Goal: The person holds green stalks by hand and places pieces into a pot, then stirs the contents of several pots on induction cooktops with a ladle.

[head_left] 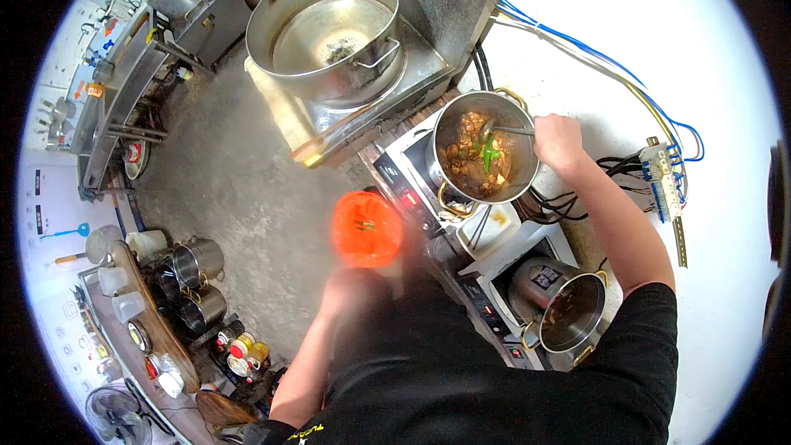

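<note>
A steel pot (485, 147) with brass-coloured handles stands on an induction cooker (403, 178), holding chunks of food in brown sauce and a green pepper piece (489, 153). My right hand (559, 139) is closed around the handle of a metal ladle (511, 130), whose bowl rests in the food. Low at the centre, my left hand (353, 290) is blurred beside my body, just below an orange-red container (367, 228) with green bits in it. Whether the left fingers hold anything cannot be seen.
A large steel pot (321, 68) stands at the upper centre. A white tray (494, 232) and a second cooker (494, 306) lie below the cooking pot, near another pot (571, 315). Black cables (556, 207) run along the wall. More pots (198, 262) stand at the left.
</note>
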The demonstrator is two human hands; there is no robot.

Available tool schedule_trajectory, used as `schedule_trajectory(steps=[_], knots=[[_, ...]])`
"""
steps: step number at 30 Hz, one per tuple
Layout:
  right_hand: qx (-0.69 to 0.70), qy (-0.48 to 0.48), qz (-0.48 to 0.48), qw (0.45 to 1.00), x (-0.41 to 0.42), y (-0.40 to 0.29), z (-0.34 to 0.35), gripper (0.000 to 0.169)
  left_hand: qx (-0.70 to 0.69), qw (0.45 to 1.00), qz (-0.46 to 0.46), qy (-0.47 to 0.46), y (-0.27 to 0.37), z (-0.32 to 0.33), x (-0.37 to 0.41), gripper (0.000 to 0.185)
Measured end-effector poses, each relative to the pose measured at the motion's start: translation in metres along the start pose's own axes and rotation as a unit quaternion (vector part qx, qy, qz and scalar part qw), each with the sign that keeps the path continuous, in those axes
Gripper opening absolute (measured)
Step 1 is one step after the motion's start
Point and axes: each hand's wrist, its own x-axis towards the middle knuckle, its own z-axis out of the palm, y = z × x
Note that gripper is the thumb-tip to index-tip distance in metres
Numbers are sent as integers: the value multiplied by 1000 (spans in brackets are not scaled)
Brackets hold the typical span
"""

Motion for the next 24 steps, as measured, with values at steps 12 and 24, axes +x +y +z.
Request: schedule_trajectory(steps=[12, 24], knots=[[-159, -111, -3, 981, 49, -59, 87, 18, 6, 999, -27, 23, -9, -1, -1, 40], [-2, -236, 13, 972, 4, -45, 47, 28, -24, 999, -9, 45, -35, -6, -9, 39]])
